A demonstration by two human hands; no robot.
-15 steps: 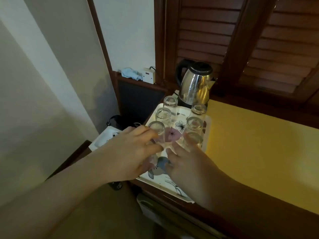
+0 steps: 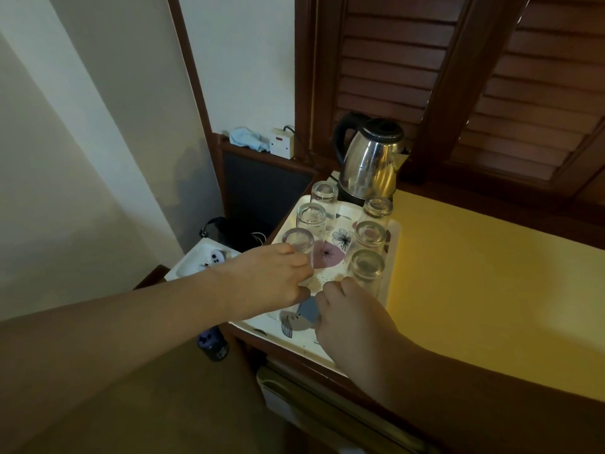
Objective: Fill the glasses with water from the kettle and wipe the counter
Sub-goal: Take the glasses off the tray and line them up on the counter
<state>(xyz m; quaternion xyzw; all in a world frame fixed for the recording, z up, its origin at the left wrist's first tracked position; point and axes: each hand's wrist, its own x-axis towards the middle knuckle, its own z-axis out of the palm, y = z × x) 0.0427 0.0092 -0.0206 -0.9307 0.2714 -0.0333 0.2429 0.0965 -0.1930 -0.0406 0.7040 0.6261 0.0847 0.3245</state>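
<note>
1. Your left hand (image 2: 271, 278) was wrapped around the nearest glass of the left row (image 2: 298, 244), fingers curled on its wall. That glass stood upside down on the floral tray (image 2: 394, 237), at about 9 o'clock from the tray's middle.
2. Your right hand (image 2: 352, 317) was curled at the foot of the nearest right-row glass (image 2: 366, 268). Whether it truly clamped that glass or only touched it, I could not tell.
3. All six glasses looked inverted, so the step in hand was judged to be turning them upright. You did well to lift each one straight up before rotating, since its neighbours stood just beside it.
4. Low grips near the rim suited the turn; a grip higher up would likely have tipped the glass into the next.
5. The kettle (image 2: 371, 158) sat on its base at 12 o'clock, just beyond the tray, untouched.
6. The blue cloth (image 2: 247, 139) lay on the ledge at 10 o'clock, well apart from the yellow surface (image 2: 491, 273), for the wiping later.
</note>
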